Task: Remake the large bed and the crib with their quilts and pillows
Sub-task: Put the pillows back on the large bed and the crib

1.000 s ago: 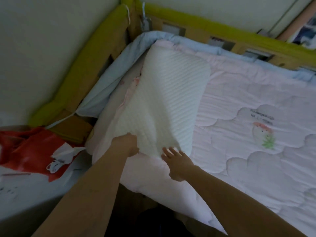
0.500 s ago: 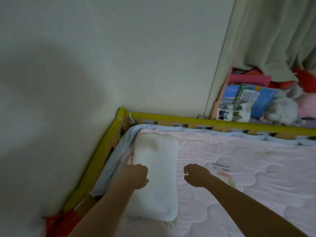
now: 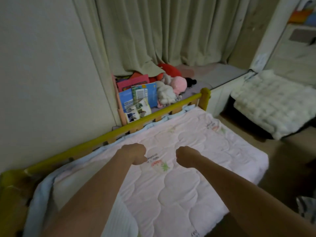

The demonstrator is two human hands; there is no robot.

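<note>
Both hands are held out over the crib with fingers curled into fists and nothing in them: the left hand (image 3: 135,153) and the right hand (image 3: 186,156) hover side by side, apart from each other, above the pale pink quilt (image 3: 179,177). The quilt lies spread flat over the crib mattress, its long axis running from the near left corner away toward the far right corner post. A white ribbed pillow (image 3: 123,219) lies at the near end, partly hidden under the left forearm. A light blue sheet (image 3: 41,194) shows along the quilt's left edge, against the crib rail (image 3: 106,135) padded in yellow-green. Beyond the rail stand picture books (image 3: 138,100) and soft toys (image 3: 171,88) below pale green curtains (image 3: 153,31).
</note>
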